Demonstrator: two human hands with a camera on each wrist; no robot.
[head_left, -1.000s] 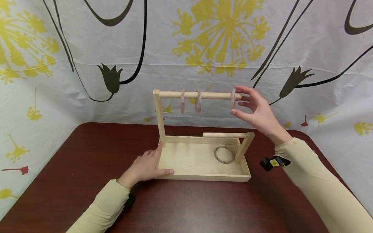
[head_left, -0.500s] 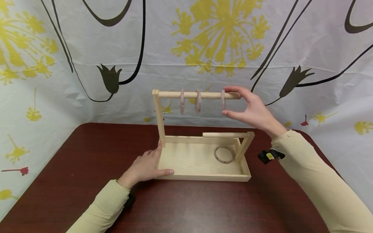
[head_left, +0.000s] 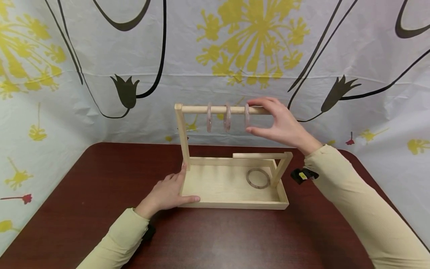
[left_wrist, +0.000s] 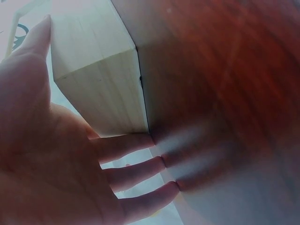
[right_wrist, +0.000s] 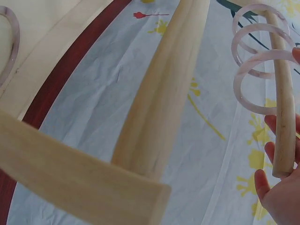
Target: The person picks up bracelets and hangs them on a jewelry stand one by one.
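Observation:
In the head view, my right hand (head_left: 285,124) pinches a pale pink bangle (head_left: 247,116) between thumb and fingertips. That bangle hangs round the upper bar (head_left: 199,109) of a wooden jewellery stand, near the bar's free right end. Further left on the same bar hang two similar bangles, one in the middle (head_left: 227,118) and one nearer the post (head_left: 209,118). My left hand (head_left: 162,194) rests against the left end of the stand's tray (head_left: 235,205), thumb along its front edge. In the left wrist view, the fingers (left_wrist: 136,173) are extended, tips on the table beside the tray corner.
A greyish bangle (head_left: 249,182) lies flat in the tray at right. Above it, a shorter lower bar (head_left: 258,155) projects left from a right-hand post (head_left: 280,171). The left post (head_left: 183,138) carries the upper bar. Behind the dark table (head_left: 100,179) hangs a flower-print cloth (head_left: 201,45).
My right hand has slid the pinched bangle leftward along the upper bar, from its right end towards the two other bangles. My left hand stays in place on the tray.

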